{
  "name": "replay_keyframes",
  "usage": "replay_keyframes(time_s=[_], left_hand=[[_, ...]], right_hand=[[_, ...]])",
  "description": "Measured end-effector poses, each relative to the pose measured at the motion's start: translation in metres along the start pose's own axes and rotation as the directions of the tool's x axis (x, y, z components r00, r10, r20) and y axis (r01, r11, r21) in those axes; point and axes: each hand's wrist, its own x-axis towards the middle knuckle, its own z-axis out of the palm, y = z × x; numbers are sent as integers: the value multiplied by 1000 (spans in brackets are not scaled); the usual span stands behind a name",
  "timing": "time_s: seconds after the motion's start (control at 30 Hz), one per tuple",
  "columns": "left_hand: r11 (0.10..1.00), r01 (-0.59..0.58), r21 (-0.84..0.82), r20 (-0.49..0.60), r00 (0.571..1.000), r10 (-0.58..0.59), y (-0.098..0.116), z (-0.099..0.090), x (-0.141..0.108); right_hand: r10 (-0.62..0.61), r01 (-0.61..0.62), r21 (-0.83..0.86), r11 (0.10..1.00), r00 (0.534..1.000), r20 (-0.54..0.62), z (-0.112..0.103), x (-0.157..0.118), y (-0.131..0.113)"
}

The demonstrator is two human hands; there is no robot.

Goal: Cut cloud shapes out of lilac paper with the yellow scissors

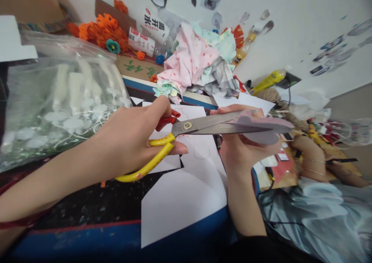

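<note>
My left hand [139, 139] is closed around the handles of a pair of scissors [200, 125], one handle wrapped in red and the other in yellow. The metal blades point right and lie across a pale pinkish-purple paper cutout [261, 119] with rounded edges. From beneath, my right hand [241, 150] grips that cutout, its palm turned partly up. Some of its fingers are hidden behind the blades and the paper. Below both hands lie white paper sheets [183, 197], one with faint drawn outlines.
A clear plastic bag [37, 96] of white and green pieces lies at left. Behind are orange crocheted flowers [104, 30], paper cups [154, 24] and crumpled pink cloth or paper [188, 57]. Another person's arm [310, 154] rests at right, near a yellow bottle [269, 80].
</note>
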Motion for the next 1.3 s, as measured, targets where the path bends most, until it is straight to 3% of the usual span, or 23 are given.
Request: replay_keyframes(time_s=[0.33,0.43,0.63,0.93,1.13,1.3], left_hand=[[999,-48,10,7,999,48,-2,1,0],[994,-109,3,-73,991,109,-7,8,1],[969,-246,35,-252,936,246,-19,23,1],[987,-148,-56,-179,974,136,-9,13,4],[980,-190,-53,-226,958,174,-10,15,5],[977,-213,-10,-253,946,204,-11,16,3]], right_hand=[[-27,26,36,999,999,30,0,4,-3],[-35,36,16,999,999,-21,2,3,-3],[9,-13,-49,999,996,-89,6,0,-5],[60,-61,-3,998,993,-105,11,1,-9],[137,-143,-104,984,989,-62,10,2,-20],[140,-146,-87,985,988,-65,11,3,-22]])
